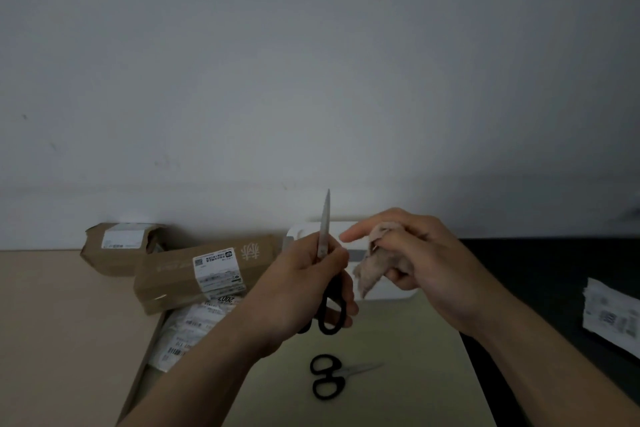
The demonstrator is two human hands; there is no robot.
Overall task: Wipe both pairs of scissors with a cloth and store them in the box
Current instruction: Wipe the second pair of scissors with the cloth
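Scissors, first pair (324, 232): upright, tip up, above mid bench (408, 378). Left hand (304, 284) fingers wrap the pivot and upper handles. Stiff, light, sharp steel; judged best held by the black handles, never the blade. Right hand (429, 263) fingers bunch a soft, limp cloth (370, 274) just right of the blade, apart from it. Nearer, second pair (327, 376) lies flat. White box (391, 291) behind the hands is mostly hidden; open or lidded, cannot tell.

The table (52, 322) is beige at left, pale green in the middle, black at right; two cardboard parcels (173, 279) sit back left, white labelled mailers (187, 333) just before them; a white box (394, 293) stands back middle; black-handled scissors (327, 376) lie toward the front edge; a labelled packet (609, 315) lies at right.
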